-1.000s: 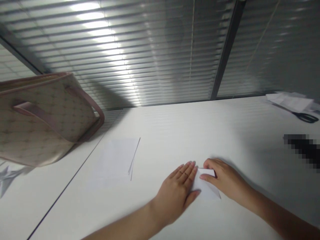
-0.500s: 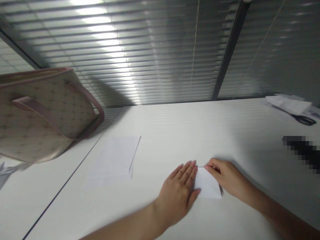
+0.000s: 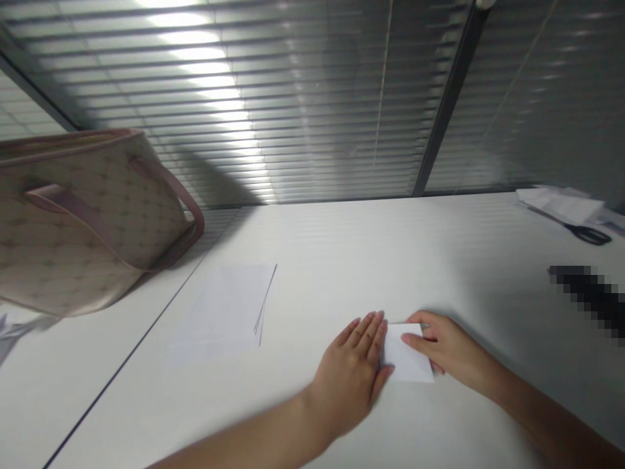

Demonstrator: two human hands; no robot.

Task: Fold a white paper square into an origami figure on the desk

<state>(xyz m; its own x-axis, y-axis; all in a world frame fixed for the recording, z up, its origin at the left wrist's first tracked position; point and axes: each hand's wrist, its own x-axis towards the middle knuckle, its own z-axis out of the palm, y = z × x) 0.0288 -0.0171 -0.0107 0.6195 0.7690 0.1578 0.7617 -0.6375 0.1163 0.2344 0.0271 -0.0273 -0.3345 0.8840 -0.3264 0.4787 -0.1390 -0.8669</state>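
A small folded piece of white paper [image 3: 406, 361] lies on the white table between my hands. My left hand [image 3: 352, 371] rests flat over its left side, fingers stretched out together and thumb apart, hiding that edge. On the other side, my right hand [image 3: 437, 342] grips the paper's right edge, with the thumb on top and fingers behind or underneath.
Several white sheets [image 3: 224, 309] lie to the left. A patterned handbag [image 3: 92, 221] with pink handles stands at the far left. Black-handled scissors [image 3: 588, 234] lie by a pile of paper [image 3: 561, 203] at the back right. A blurred black object [image 3: 593, 296] is nearer. Blinds [image 3: 317, 98] close off the back.
My right hand has shifted from pinching the paper's top edge to holding its right side, thumb now on top. My left hand stays pressed on the paper.
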